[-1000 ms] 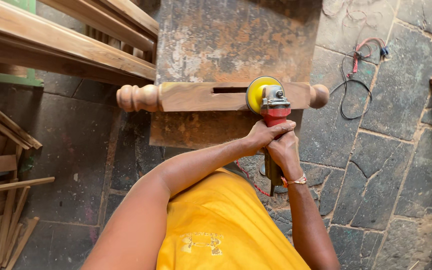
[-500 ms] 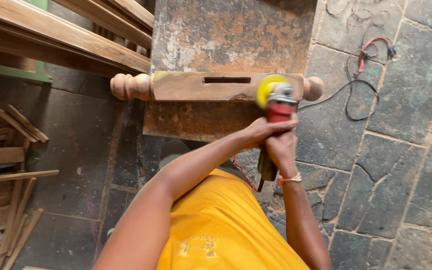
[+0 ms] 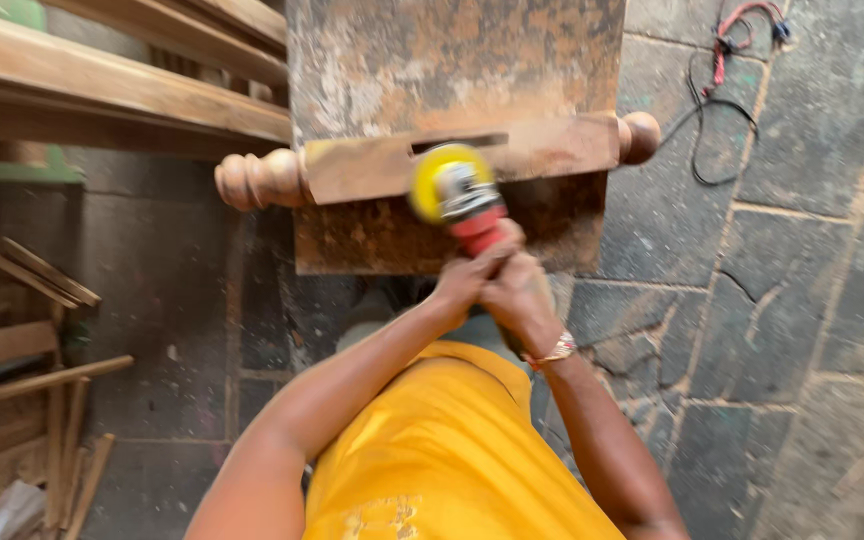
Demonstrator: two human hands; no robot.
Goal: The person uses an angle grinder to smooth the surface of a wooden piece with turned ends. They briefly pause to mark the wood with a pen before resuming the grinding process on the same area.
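Both my left hand [image 3: 467, 280] and right hand [image 3: 522, 295] closed on the grinder [image 3: 457, 195], disc on the leg [image 3: 452, 165], which runs left–right just ahead along the tabletop's [image 3: 452, 60] near edge.

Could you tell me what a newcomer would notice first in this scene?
Probably the grinder with its bright yellow disc, at centre, gripped by both the left hand and the right hand. It sits on a turned wooden post lying across a rusty metal stand. Wood offcuts lie at left.
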